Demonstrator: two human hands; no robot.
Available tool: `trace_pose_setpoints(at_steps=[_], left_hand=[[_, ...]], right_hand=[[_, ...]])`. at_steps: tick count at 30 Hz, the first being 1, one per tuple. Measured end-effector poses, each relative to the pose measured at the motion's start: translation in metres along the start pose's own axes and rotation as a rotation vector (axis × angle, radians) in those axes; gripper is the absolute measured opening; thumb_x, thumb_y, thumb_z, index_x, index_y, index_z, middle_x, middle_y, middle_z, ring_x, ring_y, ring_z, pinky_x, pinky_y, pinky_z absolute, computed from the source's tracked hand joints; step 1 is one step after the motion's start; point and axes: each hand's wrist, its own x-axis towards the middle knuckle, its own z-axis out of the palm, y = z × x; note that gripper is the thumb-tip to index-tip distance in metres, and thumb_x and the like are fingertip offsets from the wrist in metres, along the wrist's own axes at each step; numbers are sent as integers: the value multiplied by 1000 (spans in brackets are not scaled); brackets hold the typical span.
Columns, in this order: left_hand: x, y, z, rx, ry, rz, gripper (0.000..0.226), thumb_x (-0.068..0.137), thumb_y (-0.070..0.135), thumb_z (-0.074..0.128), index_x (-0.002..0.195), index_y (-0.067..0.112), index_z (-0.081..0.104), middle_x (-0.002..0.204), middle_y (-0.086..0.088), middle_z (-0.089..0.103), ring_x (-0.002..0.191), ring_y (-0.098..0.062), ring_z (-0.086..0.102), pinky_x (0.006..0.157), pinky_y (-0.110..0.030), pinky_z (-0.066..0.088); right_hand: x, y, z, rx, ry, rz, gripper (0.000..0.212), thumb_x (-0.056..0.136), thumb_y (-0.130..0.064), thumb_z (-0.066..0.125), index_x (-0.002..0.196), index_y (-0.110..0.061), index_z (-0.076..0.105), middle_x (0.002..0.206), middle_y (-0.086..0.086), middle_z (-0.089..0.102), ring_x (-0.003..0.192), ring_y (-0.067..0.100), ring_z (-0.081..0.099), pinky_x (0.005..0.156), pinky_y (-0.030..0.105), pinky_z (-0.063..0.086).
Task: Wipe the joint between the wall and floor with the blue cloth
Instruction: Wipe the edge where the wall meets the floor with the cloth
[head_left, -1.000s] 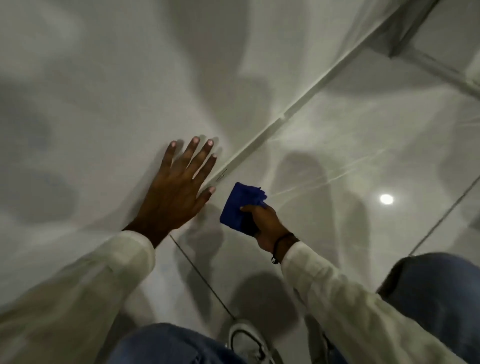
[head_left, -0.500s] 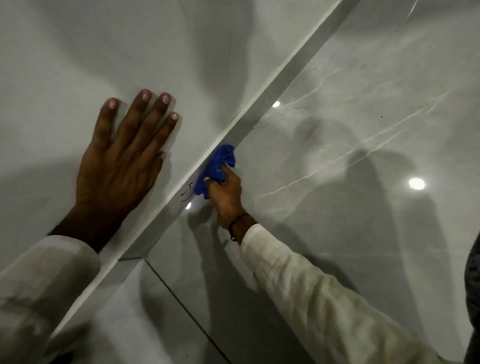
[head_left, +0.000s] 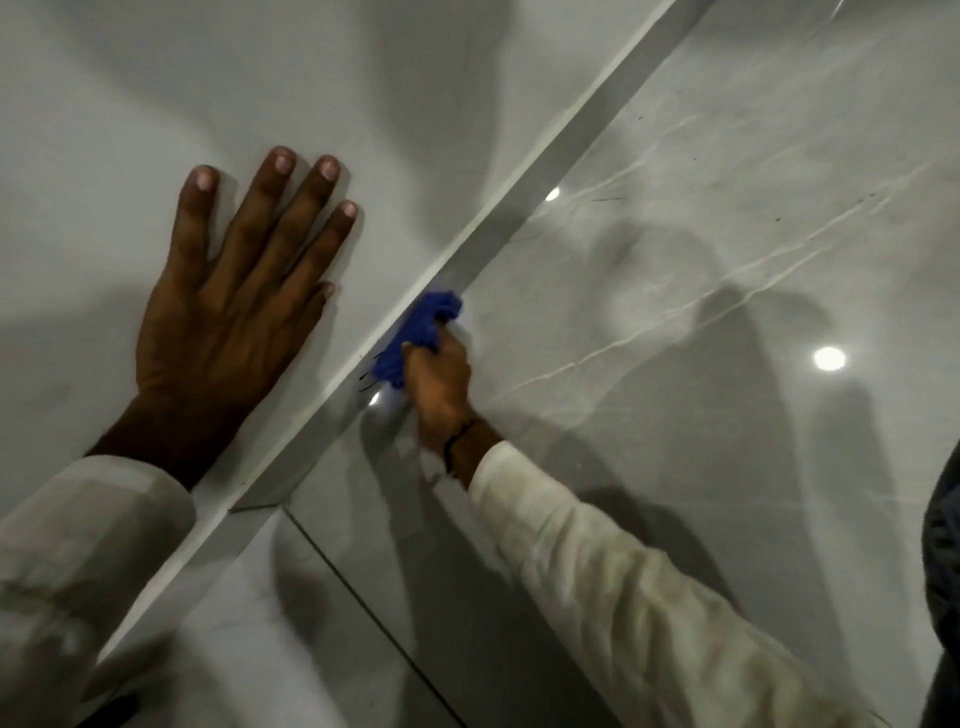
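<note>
While the left hand (head_left: 234, 306) is spread flat on the grey wall (head_left: 130, 93), a soft, light, bunched blue cloth (head_left: 418, 332) is clenched in the right hand (head_left: 439, 387) against the wall-floor joint (head_left: 519, 208).

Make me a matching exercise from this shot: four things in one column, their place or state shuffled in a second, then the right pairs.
Things:
1. left hand
2. right hand
3. blue cloth
4. dark wristband

States:
A. bunched up, pressed into the wall-floor joint
B. around the right wrist, just beyond the sleeve
C. flat on the wall, fingers spread
D. closed around the cloth, low on the floor side

Pairs: 1-C, 2-D, 3-A, 4-B
</note>
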Motion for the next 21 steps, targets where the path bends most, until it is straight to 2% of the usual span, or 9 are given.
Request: trace_pose_setpoints(at_steps=[3,5,7,9,10,11,14,18,21], left_hand=[[-7,-2,-1,-16,-17,-6,66,117,33,32,174,13,5,181,-15,4,166,-40,8,128,-47,-31],[-6,-2,-3,-23,-4,-13,66,116,31,34,174,12,7,181,-16,7,166,-40,9,128,-47,-30],[-4,-3,-3,-16,-9,-4,67,116,32,34,174,13,5,181,-15,4,167,-39,6,127,-46,-32],[-4,-4,-3,-38,-62,1,68,117,35,29,174,15,-1,182,-14,-4,167,-38,0,124,-45,-37],[-5,-4,-4,-46,-76,-1,67,117,35,28,174,15,-3,182,-14,-5,167,-38,-2,123,-44,-38],[-6,-5,-6,-49,-78,-5,67,117,35,26,174,14,-3,181,-14,-6,167,-39,-3,123,-44,-38],[-6,-4,-8,-50,-73,-1,67,117,35,25,173,14,-6,181,-15,-7,166,-38,-5,122,-45,-38],[-4,-4,-9,-58,-80,-4,69,117,36,28,173,15,-6,181,-13,-8,167,-38,-1,124,-44,-37],[-5,-5,-7,-62,-81,-1,68,117,36,27,174,16,-5,181,-13,-7,167,-38,-2,124,-45,-37]], right_hand=[[-18,27,23,-41,-151,83,44,95,-9,52,138,-13,60,135,16,67,119,34,66,106,43,55],[-4,11,20,9,-71,100,43,95,-8,52,137,-11,62,138,19,66,122,38,65,109,45,53],[18,-15,7,59,23,46,35,96,-6,51,127,-8,66,136,23,67,127,44,62,111,54,51],[29,-31,-5,89,53,13,24,94,0,48,102,-14,66,120,20,70,122,46,63,107,58,53],[30,-32,-5,73,59,-4,26,94,2,47,94,-18,63,111,16,69,120,44,64,106,58,55],[23,-30,-2,6,63,-19,26,93,1,47,97,-18,64,109,14,70,119,43,65,106,56,55],[1,4,25,-95,13,-9,40,94,-5,47,131,-10,63,130,20,69,121,41,65,109,52,53],[-28,52,47,-54,-179,130,38,95,-7,53,132,-10,61,132,18,68,121,37,65,111,51,52],[-8,27,31,108,-104,176,37,93,-3,54,129,-7,63,131,23,69,118,40,68,105,53,56]])
